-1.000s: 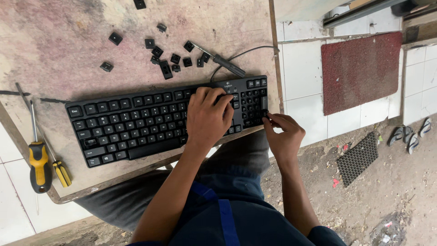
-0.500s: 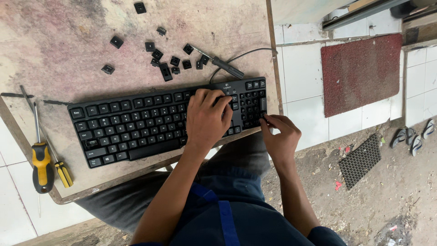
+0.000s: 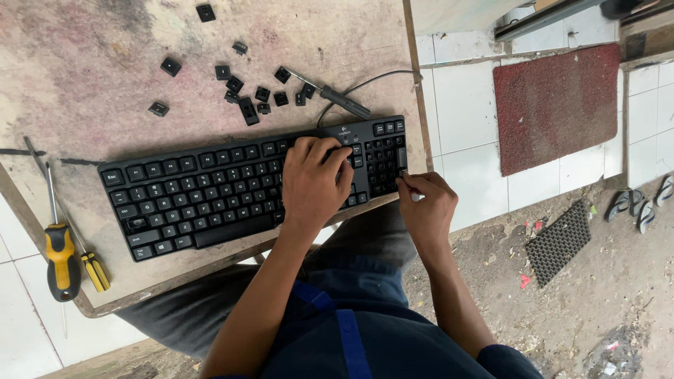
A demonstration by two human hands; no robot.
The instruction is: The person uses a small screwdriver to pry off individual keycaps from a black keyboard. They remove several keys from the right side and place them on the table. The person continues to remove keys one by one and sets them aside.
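A black keyboard (image 3: pixel 210 193) lies slanted on a worn table (image 3: pixel 91 63). My left hand (image 3: pixel 312 182) rests palm down on the keys just left of the number pad, fingers curled over them. My right hand (image 3: pixel 425 207) is at the keyboard's right edge, near the front corner. Its fingertips are pinched against the edge around a small pale thing (image 3: pixel 415 197) that I cannot make out. Several loose black keycaps (image 3: pixel 246 88) lie scattered on the table beyond the keyboard.
A dark-handled tool (image 3: pixel 337 98) lies by the keyboard cable (image 3: pixel 372 81). Two yellow-handled screwdrivers (image 3: pixel 63 256) sit at the table's left front corner. Right of the table are white tiles, a red mat (image 3: pixel 562 105), a black grid mat (image 3: pixel 558 242) and sandals (image 3: pixel 639 203) on dirt.
Both hands stay where they were on the keyboard. The right hand's fingers shift slightly at the right edge.
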